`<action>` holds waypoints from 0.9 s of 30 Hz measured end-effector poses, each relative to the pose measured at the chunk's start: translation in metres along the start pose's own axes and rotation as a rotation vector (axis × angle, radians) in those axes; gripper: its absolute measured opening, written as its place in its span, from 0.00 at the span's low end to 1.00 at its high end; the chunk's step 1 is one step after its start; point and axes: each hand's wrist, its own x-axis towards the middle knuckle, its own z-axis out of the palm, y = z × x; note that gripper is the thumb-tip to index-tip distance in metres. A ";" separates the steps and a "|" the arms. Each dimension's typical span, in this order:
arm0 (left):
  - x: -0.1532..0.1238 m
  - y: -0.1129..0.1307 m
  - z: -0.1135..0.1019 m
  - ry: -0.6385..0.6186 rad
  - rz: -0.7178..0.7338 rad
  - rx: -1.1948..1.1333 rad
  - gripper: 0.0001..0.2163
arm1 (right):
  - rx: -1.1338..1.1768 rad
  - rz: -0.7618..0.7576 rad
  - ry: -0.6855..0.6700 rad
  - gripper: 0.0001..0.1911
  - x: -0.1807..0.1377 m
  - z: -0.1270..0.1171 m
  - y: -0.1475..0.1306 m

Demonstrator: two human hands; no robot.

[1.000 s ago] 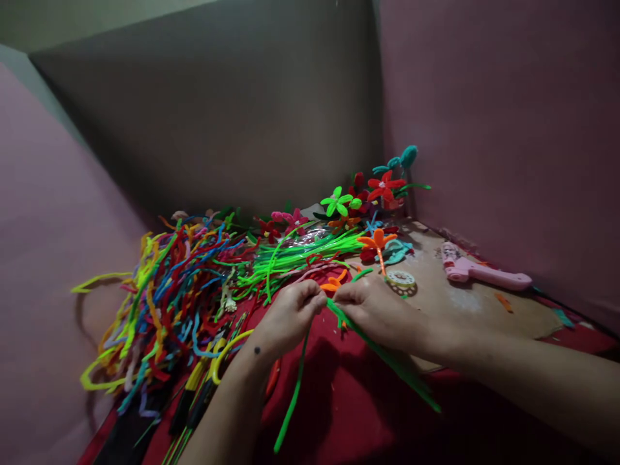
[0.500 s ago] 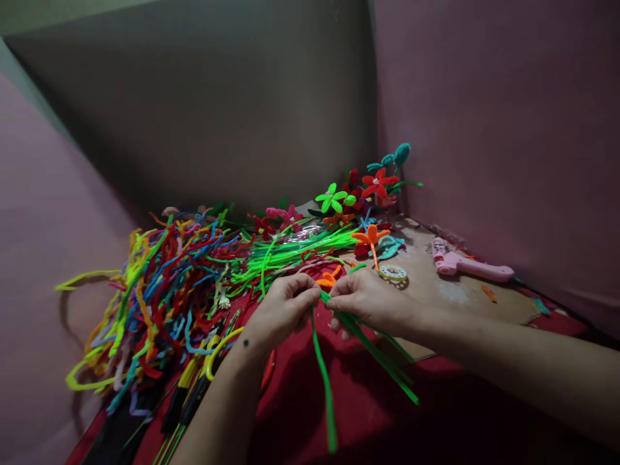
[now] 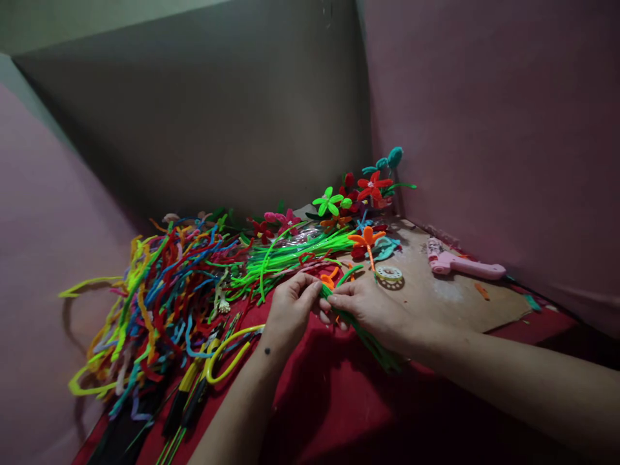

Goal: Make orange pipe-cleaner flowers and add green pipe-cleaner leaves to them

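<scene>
My left hand (image 3: 289, 309) and my right hand (image 3: 371, 307) meet over the red cloth (image 3: 334, 400), both pinching the top of a bundle of green pipe cleaners (image 3: 371, 342). The bundle runs down and to the right under my right palm. An orange pipe-cleaner piece (image 3: 329, 279) lies just beyond my fingers.
A big tangle of coloured pipe cleaners (image 3: 159, 290) fills the left. Bright green straight ones (image 3: 290, 254) lie behind my hands. Finished pipe-cleaner flowers (image 3: 361, 194) stand in the far corner. A pink glue gun (image 3: 460, 265) and a wire spool (image 3: 389, 276) rest on a cardboard sheet (image 3: 450, 303). Walls close in all round.
The loose green strand that hung down from my left hand is gone from view, gathered in with the bundle. Both hands have closed tighter together on it.
</scene>
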 end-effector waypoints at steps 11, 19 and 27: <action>-0.001 0.004 -0.001 0.020 -0.053 0.098 0.08 | -0.045 0.084 -0.028 0.11 0.005 -0.009 0.010; -0.001 0.003 0.001 0.152 0.021 0.036 0.07 | 0.002 0.180 -0.046 0.10 -0.004 -0.009 0.011; 0.003 -0.001 -0.004 -0.013 -0.104 -0.463 0.12 | 0.101 0.213 -0.077 0.09 -0.002 -0.012 0.001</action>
